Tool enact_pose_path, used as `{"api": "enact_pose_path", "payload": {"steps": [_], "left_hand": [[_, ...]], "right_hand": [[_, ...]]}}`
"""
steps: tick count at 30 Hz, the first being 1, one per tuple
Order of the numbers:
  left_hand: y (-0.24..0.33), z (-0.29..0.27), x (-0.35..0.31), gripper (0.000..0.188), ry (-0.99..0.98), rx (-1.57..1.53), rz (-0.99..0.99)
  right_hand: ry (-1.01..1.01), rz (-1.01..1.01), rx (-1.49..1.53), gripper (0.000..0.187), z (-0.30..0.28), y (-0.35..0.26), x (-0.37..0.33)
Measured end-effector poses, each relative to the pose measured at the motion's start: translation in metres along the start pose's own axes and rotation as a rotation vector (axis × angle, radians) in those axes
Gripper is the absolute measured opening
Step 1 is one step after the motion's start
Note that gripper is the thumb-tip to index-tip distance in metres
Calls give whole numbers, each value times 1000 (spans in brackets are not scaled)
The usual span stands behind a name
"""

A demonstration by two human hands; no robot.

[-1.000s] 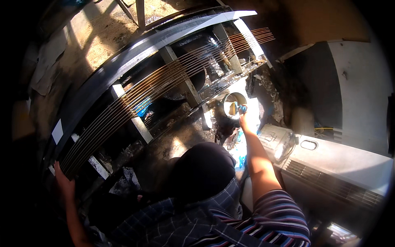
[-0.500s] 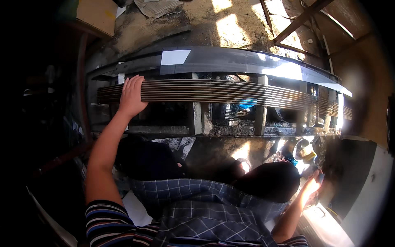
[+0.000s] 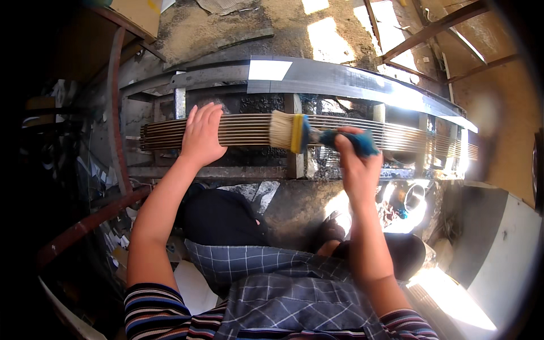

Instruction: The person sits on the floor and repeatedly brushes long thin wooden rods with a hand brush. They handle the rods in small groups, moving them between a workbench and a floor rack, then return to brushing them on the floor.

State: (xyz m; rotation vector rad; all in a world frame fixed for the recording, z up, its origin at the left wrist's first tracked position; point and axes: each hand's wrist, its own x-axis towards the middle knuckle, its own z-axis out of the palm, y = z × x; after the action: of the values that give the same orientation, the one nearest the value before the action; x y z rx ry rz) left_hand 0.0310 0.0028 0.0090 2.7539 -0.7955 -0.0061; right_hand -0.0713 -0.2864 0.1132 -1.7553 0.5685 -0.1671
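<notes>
A brown floor [image 3: 226,34] is spread across the top of the frame, where it is broken by bright patches of sunlight. The right edge is closed off by a tan wall [image 3: 504,107], and deep shadow is seen along the left. The middle is crossed from left to right by a long metal rack [image 3: 295,164], its bars blotched and dark. The lower middle is filled by a checked apron [image 3: 266,306]. Along the rack's far side a grey strip [image 3: 334,79] is laid, whitened by glare toward its right end. Below it, a row of thin rods [image 3: 246,129] is stretched side by side over the crossbars. At lower right, in strong light, a round can [image 3: 407,199] is set.

Left of centre, the left hand [image 3: 203,136] is laid open across the rods, fingers extended and close together. Right of centre, the right hand [image 3: 361,170] is closed around the blue handle of a brush [image 3: 286,131]. The brush is pointed left, its pale bristles held over the rods between the two hands; whether they are pressed down cannot be told.
</notes>
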Motion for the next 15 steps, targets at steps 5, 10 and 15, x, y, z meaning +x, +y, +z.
{"api": "enact_pose_path", "payload": {"steps": [5, 10, 15], "left_hand": [[3, 2, 2, 48, -9, 12, -13], [4, 0, -3, 51, -21, 37, -18], [8, -3, 1, 50, -52, 64, -5]], "right_hand": [[-98, -166, -199, 21, 53, -14, 10], [-80, -92, -335, 18, -17, -12, 28], [188, -90, -401, 17, -141, 8, 60]]}}
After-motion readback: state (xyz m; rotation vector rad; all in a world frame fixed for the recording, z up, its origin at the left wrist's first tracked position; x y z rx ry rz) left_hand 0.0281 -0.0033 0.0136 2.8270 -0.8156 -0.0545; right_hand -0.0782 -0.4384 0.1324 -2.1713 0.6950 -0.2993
